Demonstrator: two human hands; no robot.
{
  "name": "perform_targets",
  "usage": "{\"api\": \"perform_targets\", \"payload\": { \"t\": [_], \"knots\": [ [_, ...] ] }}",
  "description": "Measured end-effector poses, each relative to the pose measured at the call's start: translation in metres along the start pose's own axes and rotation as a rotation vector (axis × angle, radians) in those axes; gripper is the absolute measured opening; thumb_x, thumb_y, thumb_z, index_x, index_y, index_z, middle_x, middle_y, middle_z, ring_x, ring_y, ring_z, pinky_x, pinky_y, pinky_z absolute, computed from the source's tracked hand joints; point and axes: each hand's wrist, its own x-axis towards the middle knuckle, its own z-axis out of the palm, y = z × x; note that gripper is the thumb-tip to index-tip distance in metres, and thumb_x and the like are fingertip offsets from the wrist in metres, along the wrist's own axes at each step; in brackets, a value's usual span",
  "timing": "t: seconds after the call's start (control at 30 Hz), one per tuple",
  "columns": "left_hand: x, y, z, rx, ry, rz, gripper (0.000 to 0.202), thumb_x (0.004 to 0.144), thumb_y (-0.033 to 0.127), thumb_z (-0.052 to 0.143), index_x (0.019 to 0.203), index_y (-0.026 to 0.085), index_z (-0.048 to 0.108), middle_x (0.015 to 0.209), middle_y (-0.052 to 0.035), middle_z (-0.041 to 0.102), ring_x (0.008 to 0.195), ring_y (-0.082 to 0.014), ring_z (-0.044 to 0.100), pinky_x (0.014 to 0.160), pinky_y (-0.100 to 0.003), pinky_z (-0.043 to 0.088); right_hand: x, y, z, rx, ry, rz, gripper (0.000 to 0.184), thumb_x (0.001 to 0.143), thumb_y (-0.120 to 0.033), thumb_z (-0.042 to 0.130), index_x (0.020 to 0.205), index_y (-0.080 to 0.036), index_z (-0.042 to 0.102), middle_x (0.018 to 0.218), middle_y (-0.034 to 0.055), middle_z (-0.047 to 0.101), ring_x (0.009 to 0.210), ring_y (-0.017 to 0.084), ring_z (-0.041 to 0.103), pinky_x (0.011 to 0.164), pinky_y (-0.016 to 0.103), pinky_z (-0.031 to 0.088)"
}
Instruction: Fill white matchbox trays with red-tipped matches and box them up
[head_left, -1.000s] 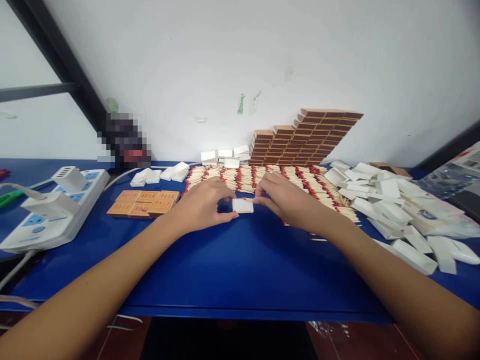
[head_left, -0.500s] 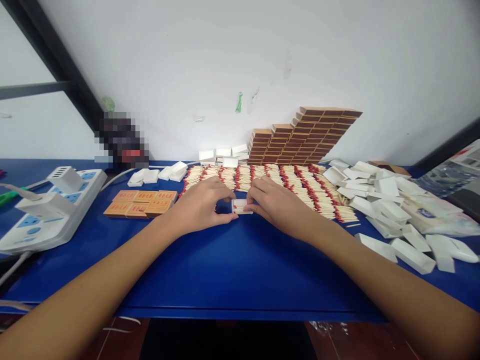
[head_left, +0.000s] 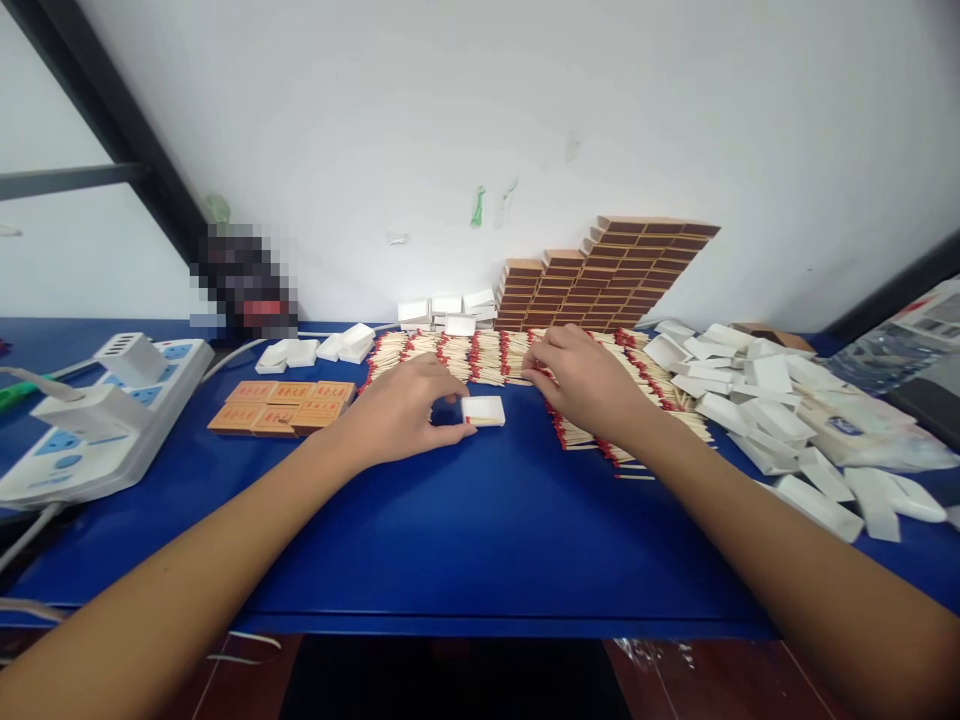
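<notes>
A small white matchbox tray [head_left: 484, 410] lies on the blue table with a few red-headed matches along its near side. My left hand [head_left: 416, 410] grips the tray's left end between thumb and fingers. Over to the right, my right hand [head_left: 581, 375] rests on the rows of loose matches [head_left: 491, 358], its fingers curled down among them. The palm and forearm cover part of these rows, and the exact matches under the fingertips are hidden.
Several orange matchboxes [head_left: 281, 408] lie on the left, beside a power strip [head_left: 157, 400]. White trays [head_left: 757, 390] are heaped on the right, with more trays [head_left: 352, 343] at the back left. Brown-sided matchboxes [head_left: 600, 275] are stacked against the wall.
My right hand has left the tray and moved right onto the matches. Some matches there now spread nearer to me. My left hand stays at the tray.
</notes>
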Motion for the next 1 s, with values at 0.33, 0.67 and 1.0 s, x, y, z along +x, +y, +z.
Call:
{"api": "perform_targets", "payload": {
  "t": [0.33, 0.67, 1.0],
  "knots": [
    [0.000, 0.003, -0.002, 0.007, -0.010, -0.008, 0.026, 0.093, 0.040, 0.080, 0.105, 0.018, 0.078, 0.091, -0.0064, 0.074, 0.094, -0.0260, 0.067, 0.085, -0.040, 0.053, 0.002, 0.013, 0.012, 0.048, -0.160, -0.015, 0.021, 0.104, -0.025, 0.055, 0.088, -0.019, 0.067, 0.096, 0.0130, 0.065, 0.098, 0.030, 0.058, 0.084, 0.040, 0.045],
    [0.001, 0.000, 0.000, -0.001, -0.037, -0.017, 0.024, 0.094, 0.041, 0.079, 0.104, 0.019, 0.076, 0.097, -0.0068, 0.075, 0.096, -0.0255, 0.067, 0.087, -0.039, 0.051, 0.000, 0.009, 0.009, 0.078, -0.158, -0.056, 0.013, 0.102, -0.022, 0.059, 0.092, -0.018, 0.067, 0.099, 0.0134, 0.066, 0.097, 0.029, 0.059, 0.084, 0.039, 0.046],
    [0.001, -0.002, 0.001, -0.030, -0.018, -0.015, 0.023, 0.093, 0.040, 0.079, 0.101, 0.019, 0.076, 0.096, -0.0069, 0.076, 0.100, -0.0271, 0.066, 0.087, -0.040, 0.051, 0.000, 0.010, 0.008, 0.114, -0.173, -0.020, 0.013, 0.102, -0.020, 0.058, 0.091, -0.018, 0.065, 0.101, 0.0125, 0.065, 0.099, 0.028, 0.057, 0.084, 0.038, 0.044]
  ]
}}
